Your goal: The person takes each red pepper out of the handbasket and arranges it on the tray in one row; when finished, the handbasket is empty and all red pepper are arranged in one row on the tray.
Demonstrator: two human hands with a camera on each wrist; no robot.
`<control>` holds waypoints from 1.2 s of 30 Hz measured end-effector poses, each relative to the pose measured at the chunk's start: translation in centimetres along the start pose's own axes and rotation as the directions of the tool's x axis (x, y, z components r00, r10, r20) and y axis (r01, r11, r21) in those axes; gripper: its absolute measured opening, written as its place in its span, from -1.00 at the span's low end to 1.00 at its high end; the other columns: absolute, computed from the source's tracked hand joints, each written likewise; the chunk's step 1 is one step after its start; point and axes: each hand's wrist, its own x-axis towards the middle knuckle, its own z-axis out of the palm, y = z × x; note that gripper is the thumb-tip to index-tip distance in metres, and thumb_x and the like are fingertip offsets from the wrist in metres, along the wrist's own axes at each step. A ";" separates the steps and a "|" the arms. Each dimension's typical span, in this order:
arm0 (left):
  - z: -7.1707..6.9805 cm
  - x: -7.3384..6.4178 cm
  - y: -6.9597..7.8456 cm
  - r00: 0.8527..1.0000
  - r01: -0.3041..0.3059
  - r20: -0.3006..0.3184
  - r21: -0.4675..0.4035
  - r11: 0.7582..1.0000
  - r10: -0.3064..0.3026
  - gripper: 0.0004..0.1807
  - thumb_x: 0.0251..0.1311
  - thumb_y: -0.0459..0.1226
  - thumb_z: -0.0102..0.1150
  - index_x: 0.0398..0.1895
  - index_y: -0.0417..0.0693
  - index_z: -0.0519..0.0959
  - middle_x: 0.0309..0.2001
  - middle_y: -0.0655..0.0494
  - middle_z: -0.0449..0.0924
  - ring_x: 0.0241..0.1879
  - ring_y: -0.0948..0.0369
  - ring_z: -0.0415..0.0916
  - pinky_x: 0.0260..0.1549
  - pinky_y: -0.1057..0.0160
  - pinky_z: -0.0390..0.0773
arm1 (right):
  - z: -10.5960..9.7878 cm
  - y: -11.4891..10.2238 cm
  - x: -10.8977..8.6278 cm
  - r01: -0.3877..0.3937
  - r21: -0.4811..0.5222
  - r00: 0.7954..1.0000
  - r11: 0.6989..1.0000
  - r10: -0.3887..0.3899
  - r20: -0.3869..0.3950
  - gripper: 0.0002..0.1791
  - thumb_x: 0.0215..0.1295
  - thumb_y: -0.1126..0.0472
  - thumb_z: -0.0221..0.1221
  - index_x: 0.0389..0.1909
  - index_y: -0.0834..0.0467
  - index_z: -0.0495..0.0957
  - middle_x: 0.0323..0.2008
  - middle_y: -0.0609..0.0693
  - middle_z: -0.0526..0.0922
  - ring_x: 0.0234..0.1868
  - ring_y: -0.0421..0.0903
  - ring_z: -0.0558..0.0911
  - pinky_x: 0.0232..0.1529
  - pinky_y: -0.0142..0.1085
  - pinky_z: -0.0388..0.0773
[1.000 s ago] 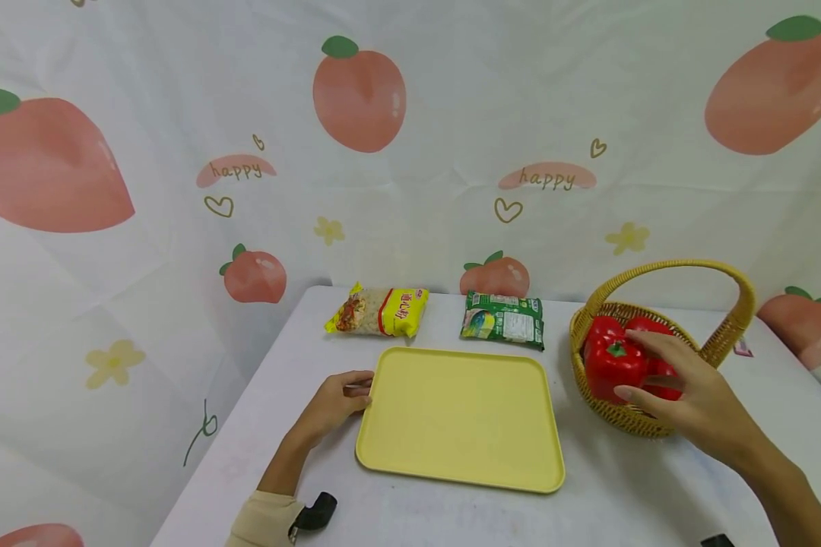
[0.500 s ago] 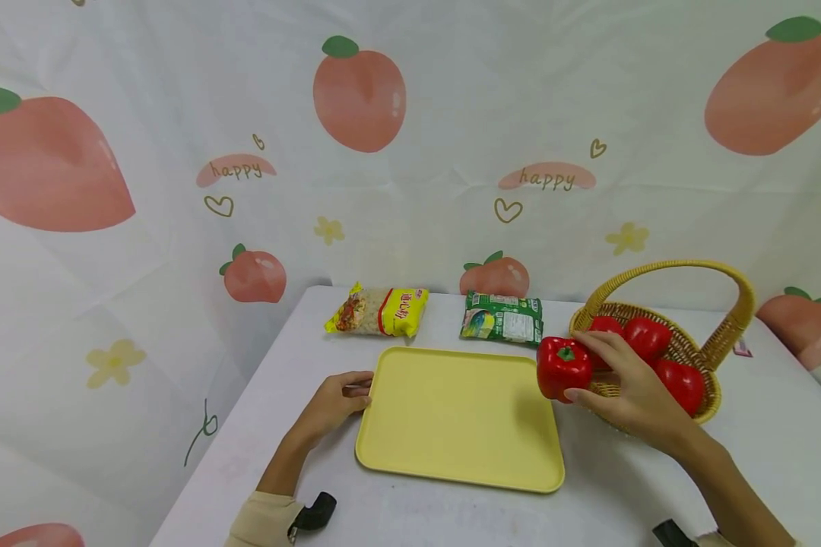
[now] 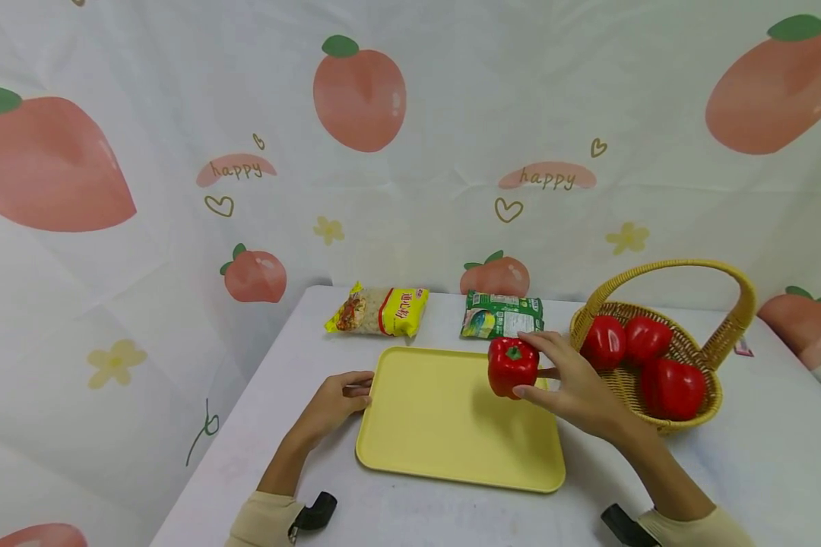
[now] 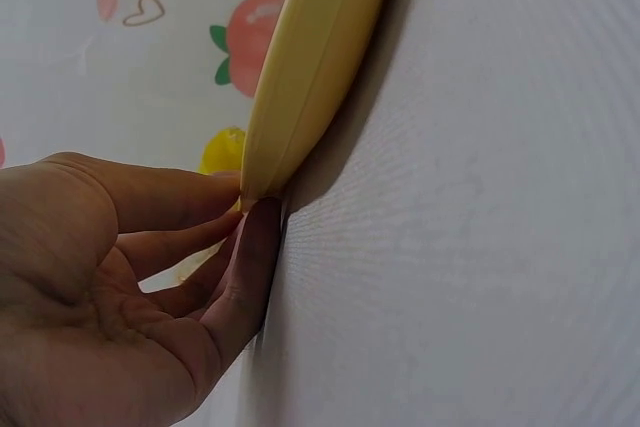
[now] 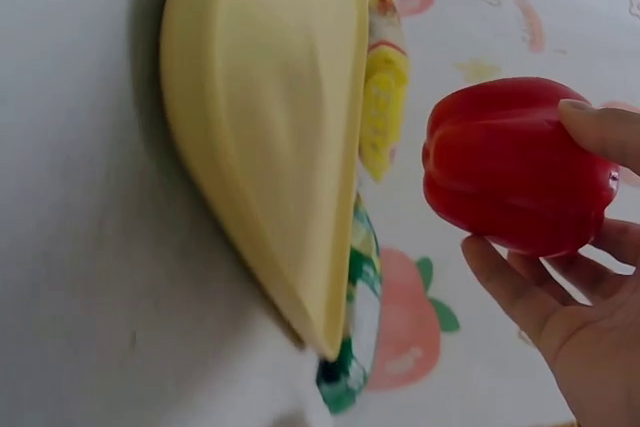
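Observation:
A red bell pepper (image 3: pixel 513 368) with a green stem hangs above the right half of a yellow tray (image 3: pixel 438 433), casting a shadow on it. My right hand (image 3: pixel 575 387) grips the pepper from its right side, thumb and fingers spread around it; the right wrist view shows the pepper (image 5: pixel 515 167) well apart from the tray's rim. At the tray's left edge, my left hand (image 3: pixel 331 406) holds the rim, with fingertips and thumb meeting at it in the left wrist view. Three more red bell peppers (image 3: pixel 672 389) lie in a wicker basket (image 3: pixel 714 406) on the right.
Behind the tray, a yellow food packet (image 3: pixel 379 311) lies at the back left and a green packet (image 3: pixel 502 315) nearer the middle. The basket's tall arched handle (image 3: pixel 684 264) rises above the peppers. A peach-patterned cloth (image 3: pixel 410 190) hangs behind the white table (image 3: pixel 465 524).
My right hand has lifted one bell pepper out of the basket and carried it left, over the tray. The left hand and tray have stayed in place.

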 end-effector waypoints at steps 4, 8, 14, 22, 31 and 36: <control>0.0 0.0 0.0 1.000 -0.003 0.000 -0.002 1.000 0.003 -0.51 0.37 -0.48 0.29 0.36 -0.28 0.58 0.21 -0.09 0.70 0.12 0.10 0.68 0.05 0.18 0.71 | 1.5 -0.1 0.9 0.008 0.055 1.000 0.998 -0.009 0.018 -0.14 0.21 0.13 0.52 0.51 0.16 0.38 0.36 0.16 0.47 0.29 0.19 0.55 0.02 -0.01 0.77; 0.0 -0.1 0.1 1.000 -0.003 0.002 -0.013 1.000 0.003 -0.51 0.37 -0.48 0.29 0.37 -0.27 0.58 0.21 -0.09 0.70 0.13 0.09 0.68 0.04 0.20 0.70 | 2.9 -0.5 1.7 0.008 0.087 1.000 0.996 -0.010 0.028 -0.12 0.22 0.12 0.52 0.52 0.17 0.36 0.37 0.16 0.46 0.29 0.19 0.55 0.03 -0.03 0.77; -0.1 -0.2 0.2 1.000 -0.021 0.005 -0.012 1.000 0.021 -0.51 0.37 -0.48 0.28 0.37 -0.30 0.57 0.21 -0.11 0.70 0.13 0.07 0.67 0.01 0.23 0.70 | 4.7 -1.4 3.1 0.009 0.151 0.999 0.988 -0.016 0.051 -0.13 0.23 0.14 0.52 0.52 0.14 0.36 0.37 0.15 0.45 0.30 0.18 0.55 0.06 0.06 0.75; 0.0 -0.3 0.3 1.000 -0.017 0.006 -0.003 1.000 0.017 -0.51 0.38 -0.48 0.27 0.37 -0.31 0.56 0.21 -0.12 0.70 0.14 0.07 0.67 0.06 0.18 0.70 | 7.0 -1.9 4.7 -0.012 0.216 0.996 0.976 -0.007 0.085 -0.16 0.25 0.14 0.50 0.49 0.20 0.36 0.38 0.16 0.44 0.32 0.18 0.52 0.08 0.06 0.75; 0.1 -0.2 0.1 1.000 -0.013 0.002 0.000 1.000 0.013 -0.51 0.37 -0.50 0.27 0.37 -0.30 0.57 0.21 -0.11 0.70 0.14 0.08 0.68 0.07 0.16 0.70 | 9.0 -2.7 6.4 -0.065 0.267 0.990 0.962 0.028 0.140 -0.13 0.27 0.16 0.48 0.53 0.25 0.29 0.35 0.16 0.45 0.32 0.15 0.50 0.13 0.06 0.73; 0.1 -0.1 0.0 1.000 -0.014 0.001 -0.003 1.000 0.014 -0.51 0.37 -0.50 0.27 0.37 -0.31 0.57 0.20 -0.11 0.70 0.13 0.08 0.68 0.07 0.18 0.71 | 10.0 -2.9 7.2 -0.100 0.262 0.984 0.960 0.056 0.171 -0.11 0.26 0.18 0.48 0.53 0.27 0.28 0.37 0.14 0.44 0.33 0.12 0.49 0.13 -0.02 0.73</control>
